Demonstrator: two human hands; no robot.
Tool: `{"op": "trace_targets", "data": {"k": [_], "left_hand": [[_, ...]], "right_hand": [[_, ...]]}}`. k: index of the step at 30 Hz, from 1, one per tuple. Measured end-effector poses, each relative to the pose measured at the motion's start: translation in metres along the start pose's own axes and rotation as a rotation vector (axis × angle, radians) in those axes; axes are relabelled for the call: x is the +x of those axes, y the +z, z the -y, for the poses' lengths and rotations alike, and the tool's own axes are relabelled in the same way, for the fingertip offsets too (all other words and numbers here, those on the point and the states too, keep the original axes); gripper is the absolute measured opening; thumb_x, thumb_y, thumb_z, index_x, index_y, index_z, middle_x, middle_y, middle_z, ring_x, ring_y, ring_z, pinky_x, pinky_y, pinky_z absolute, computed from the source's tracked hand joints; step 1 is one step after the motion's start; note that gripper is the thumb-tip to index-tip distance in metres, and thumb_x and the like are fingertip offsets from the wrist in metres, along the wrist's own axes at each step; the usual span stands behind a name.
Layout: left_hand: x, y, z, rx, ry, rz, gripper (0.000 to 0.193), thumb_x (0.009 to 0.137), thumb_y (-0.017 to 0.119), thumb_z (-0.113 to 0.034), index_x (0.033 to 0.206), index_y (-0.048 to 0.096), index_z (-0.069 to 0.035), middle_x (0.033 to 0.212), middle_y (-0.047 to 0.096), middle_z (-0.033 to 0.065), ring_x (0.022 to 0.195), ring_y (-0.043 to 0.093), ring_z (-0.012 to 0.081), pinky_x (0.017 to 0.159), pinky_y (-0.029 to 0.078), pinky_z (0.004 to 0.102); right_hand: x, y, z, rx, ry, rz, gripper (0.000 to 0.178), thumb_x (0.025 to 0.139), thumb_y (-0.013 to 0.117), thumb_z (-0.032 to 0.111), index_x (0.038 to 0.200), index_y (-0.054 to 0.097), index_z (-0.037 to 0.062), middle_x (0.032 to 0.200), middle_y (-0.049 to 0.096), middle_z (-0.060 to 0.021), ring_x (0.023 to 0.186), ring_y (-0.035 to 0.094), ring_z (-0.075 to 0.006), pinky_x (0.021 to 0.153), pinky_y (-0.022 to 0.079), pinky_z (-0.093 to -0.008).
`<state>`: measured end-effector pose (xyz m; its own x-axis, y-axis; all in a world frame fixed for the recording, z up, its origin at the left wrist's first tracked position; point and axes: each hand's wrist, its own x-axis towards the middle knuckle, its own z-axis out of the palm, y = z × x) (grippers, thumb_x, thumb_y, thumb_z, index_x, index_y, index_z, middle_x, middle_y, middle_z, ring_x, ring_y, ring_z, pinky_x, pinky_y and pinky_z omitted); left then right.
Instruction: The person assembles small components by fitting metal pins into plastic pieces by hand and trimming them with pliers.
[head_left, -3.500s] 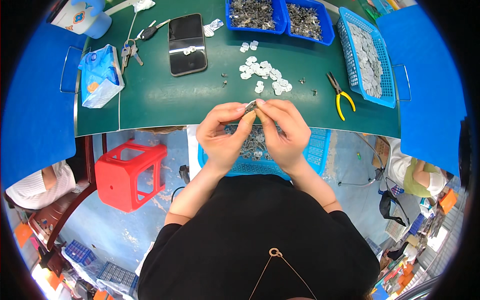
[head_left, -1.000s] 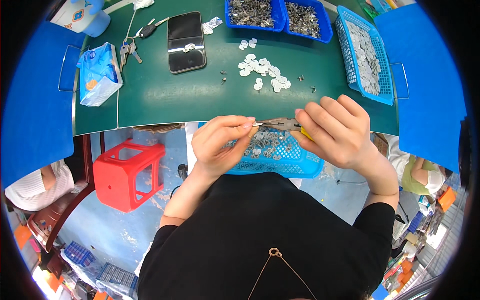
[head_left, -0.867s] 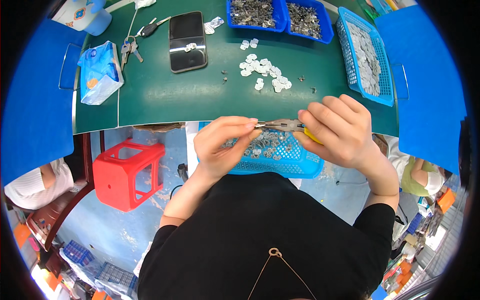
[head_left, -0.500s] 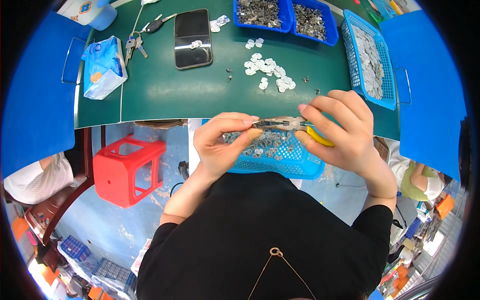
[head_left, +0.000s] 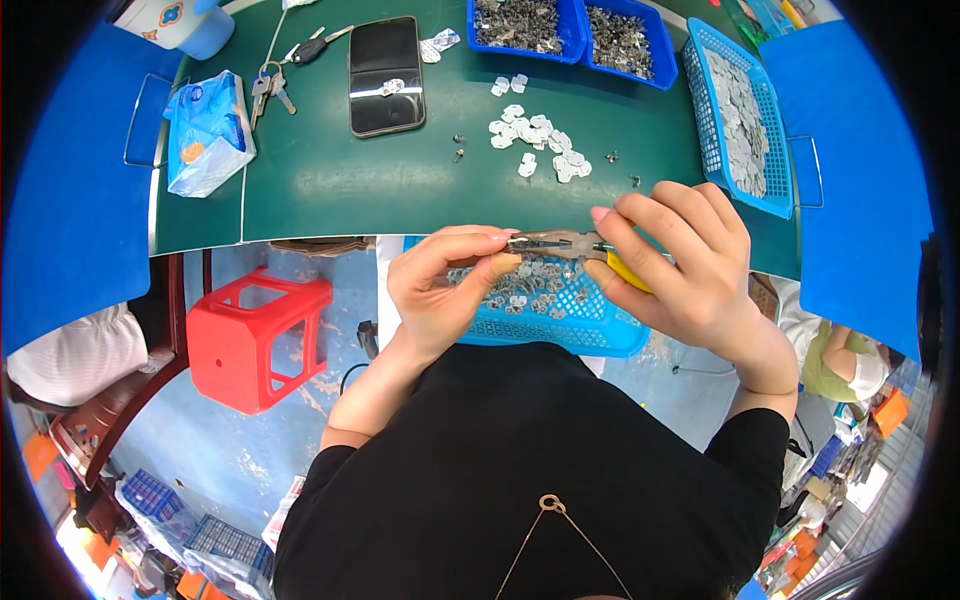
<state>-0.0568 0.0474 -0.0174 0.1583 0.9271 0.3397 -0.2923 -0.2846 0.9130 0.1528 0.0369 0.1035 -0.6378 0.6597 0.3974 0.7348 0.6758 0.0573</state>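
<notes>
Before the flat green tabletop (head_left: 330, 205), the left hand (head_left: 445, 285) pinches a small whitish piece (head_left: 517, 240); the right hand (head_left: 685, 255), clamped around yellow-handled metal pliers (head_left: 575, 243), should squeeze squarely.

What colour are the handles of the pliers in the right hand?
Yellow handles, best seen in the head view.

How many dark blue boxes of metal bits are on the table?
2, side by side beyond the white pieces: a left box and a right box. More may be past the picture's top.
</notes>
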Motion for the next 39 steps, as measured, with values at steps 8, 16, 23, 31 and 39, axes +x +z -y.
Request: {"op": "trace_targets", "data": {"k": [8, 16, 23, 31, 39], "left_hand": [[0.0028, -0.0019, -0.0020, 0.126, 0.119, 0.036, 0.022, 0.070, 0.072, 0.011, 0.089, 0.066, 0.003, 0.089, 0.068, 0.0152, 0.083, 0.067, 0.0219, 0.072, 0.054, 0.0284], [0.0024, -0.0017, -0.0013, 0.108, 0.114, 0.011, 0.023, 0.070, 0.072, 0.012, 0.090, 0.066, 0.002, 0.089, 0.068, 0.0150, 0.083, 0.067, 0.0216, 0.072, 0.054, 0.0281], [0.0026, -0.0002, -0.0011, 0.111, 0.116, 0.014, 0.023, 0.069, 0.072, 0.011, 0.090, 0.066, 0.002, 0.089, 0.068, 0.0150, 0.084, 0.067, 0.0218, 0.072, 0.054, 0.0280], [0.0032, 0.0007, -0.0026, 0.129, 0.135, 0.017, 0.023, 0.069, 0.072, 0.011, 0.089, 0.066, 0.002, 0.090, 0.068, 0.0147, 0.085, 0.067, 0.0223, 0.073, 0.054, 0.0284], [0.0039, 0.0007, -0.0035, 0.170, 0.159, 0.032, 0.024, 0.068, 0.072, 0.011, 0.090, 0.066, 0.001, 0.090, 0.067, 0.0149, 0.085, 0.067, 0.0226, 0.072, 0.054, 0.0287]], "right_hand": [[-0.0003, -0.0014, 0.0030, -0.034, -0.003, -0.002, 0.041, 0.056, 0.078, 0.014, 0.093, 0.066, 0.0032, 0.091, 0.059, -0.0079, 0.078, 0.055, -0.0240, 0.059, 0.043, -0.0338], [-0.0002, -0.0043, 0.0031, -0.019, 0.005, -0.009, 0.042, 0.055, 0.078, 0.014, 0.094, 0.066, 0.0027, 0.091, 0.059, -0.0084, 0.079, 0.055, -0.0246, 0.059, 0.043, -0.0338], [-0.0002, -0.0051, 0.0041, -0.038, -0.017, -0.006, 0.042, 0.055, 0.078, 0.015, 0.094, 0.066, 0.0024, 0.092, 0.059, -0.0087, 0.078, 0.055, -0.0246, 0.059, 0.043, -0.0339], [0.0021, -0.0056, 0.0057, -0.041, -0.025, 0.004, 0.040, 0.056, 0.078, 0.014, 0.092, 0.066, 0.0014, 0.092, 0.059, -0.0091, 0.078, 0.055, -0.0242, 0.058, 0.042, -0.0336], [0.0024, -0.0087, 0.0080, -0.096, -0.063, -0.016, 0.040, 0.058, 0.077, 0.013, 0.094, 0.066, -0.0009, 0.092, 0.058, -0.0099, 0.076, 0.055, -0.0242, 0.058, 0.042, -0.0335]]}}
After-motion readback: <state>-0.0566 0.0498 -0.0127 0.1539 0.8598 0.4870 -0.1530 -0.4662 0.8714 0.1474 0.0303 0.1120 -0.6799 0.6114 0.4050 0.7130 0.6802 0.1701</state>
